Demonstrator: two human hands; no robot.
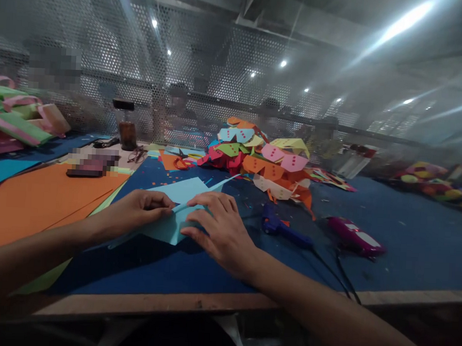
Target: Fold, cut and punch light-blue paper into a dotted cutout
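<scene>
A light-blue sheet of paper [169,229], bent along a fold, is held up just over the blue table top. My left hand [146,210] pinches its folded edge between thumb and fingers. On the other side my right hand [222,229] grips the same edge, fingertips on top and thumb below. Behind the fold, a further light-blue paper part [189,190] spreads toward the back. To the right of my right hand lies a blue glue gun [284,228] with a black cord.
Paper masks [280,165] in several colours are piled beyond my hands. Scissors [181,162] lie among paper scraps. A purple device [355,236] rests at right. Orange sheets [39,199], a phone [94,165] and a dark-filled bottle [127,129] are at left. The wooden table edge [162,304] runs in front.
</scene>
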